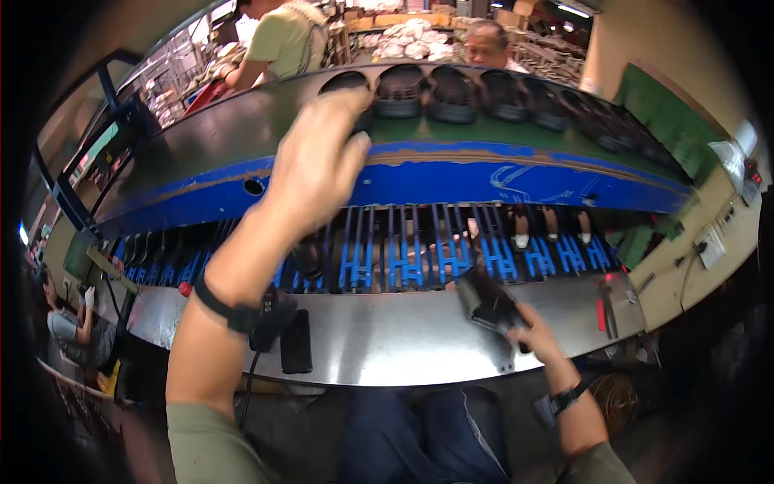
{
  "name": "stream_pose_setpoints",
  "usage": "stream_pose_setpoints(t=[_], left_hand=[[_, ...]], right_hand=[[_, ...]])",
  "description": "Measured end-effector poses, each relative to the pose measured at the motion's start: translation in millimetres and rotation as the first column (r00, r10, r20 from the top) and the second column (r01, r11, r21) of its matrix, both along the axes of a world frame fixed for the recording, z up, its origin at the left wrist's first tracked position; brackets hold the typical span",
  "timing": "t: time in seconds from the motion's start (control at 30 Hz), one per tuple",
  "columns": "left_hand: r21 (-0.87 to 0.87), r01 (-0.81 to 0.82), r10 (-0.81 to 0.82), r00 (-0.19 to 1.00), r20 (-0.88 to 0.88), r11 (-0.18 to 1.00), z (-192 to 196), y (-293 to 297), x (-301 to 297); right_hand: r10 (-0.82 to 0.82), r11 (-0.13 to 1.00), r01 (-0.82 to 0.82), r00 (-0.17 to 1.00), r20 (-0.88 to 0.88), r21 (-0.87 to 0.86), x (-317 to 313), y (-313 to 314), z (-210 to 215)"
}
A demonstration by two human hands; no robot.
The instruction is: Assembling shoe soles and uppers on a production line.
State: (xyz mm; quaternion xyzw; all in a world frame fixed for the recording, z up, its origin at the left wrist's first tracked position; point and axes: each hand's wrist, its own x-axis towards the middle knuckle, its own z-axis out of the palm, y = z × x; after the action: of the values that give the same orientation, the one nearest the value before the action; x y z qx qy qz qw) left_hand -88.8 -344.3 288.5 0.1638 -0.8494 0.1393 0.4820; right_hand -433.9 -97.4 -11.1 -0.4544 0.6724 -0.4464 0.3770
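My left hand (318, 157) is raised over the near edge of the green belt, at the leftmost black shoe (345, 81) of a row. Motion blurs its fingers; thumb and fingertips stand apart around the shoe's near end, and I cannot tell whether they grip it. Low on the right, my right hand (532, 335) is closed on one end of another black shoe (488, 300), tilted above the steel ledge. That shoe's far end reaches over the edge of the blue-pronged rack (403, 254).
Several black shoes (451, 95) line the green belt (242, 121), behind a blue rail (484, 181). A black phone (296, 342) lies on the steel ledge (387, 347); a red-handled tool (601, 315) lies at its right end. Two people are beyond the belt, another at far left.
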Motion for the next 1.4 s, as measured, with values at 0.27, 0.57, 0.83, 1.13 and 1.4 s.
stream_pose_setpoints(t=[0.27,0.57,0.83,1.13,1.4], left_hand=[[0.275,-0.322,0.302,0.947,0.113,0.906,31.3,10.9,18.8],[0.337,0.153,-0.304,0.836,0.457,0.929,-120.0,356.8,42.8],[0.952,-0.163,-0.287,0.928,0.236,0.258,-277.2,446.0,77.9],[0.993,-0.048,0.337,0.942,0.009,0.109,-346.8,267.2,166.7],[0.304,0.813,0.271,0.478,-0.836,-0.496,-255.8,310.2,144.9]], right_hand=[[-0.328,0.940,0.226,0.807,-0.492,-0.256,71.9,115.4,-62.4],[-0.253,0.959,0.088,0.693,-0.675,-0.270,19.9,97.3,-13.6],[-0.146,0.878,-0.173,0.791,-0.594,-0.446,62.8,156.1,163.2],[0.182,0.952,-0.061,0.901,0.395,-0.299,140.3,186.9,62.7],[0.178,0.962,-0.189,-0.113,0.978,-0.197,211.9,248.5,1.3]])
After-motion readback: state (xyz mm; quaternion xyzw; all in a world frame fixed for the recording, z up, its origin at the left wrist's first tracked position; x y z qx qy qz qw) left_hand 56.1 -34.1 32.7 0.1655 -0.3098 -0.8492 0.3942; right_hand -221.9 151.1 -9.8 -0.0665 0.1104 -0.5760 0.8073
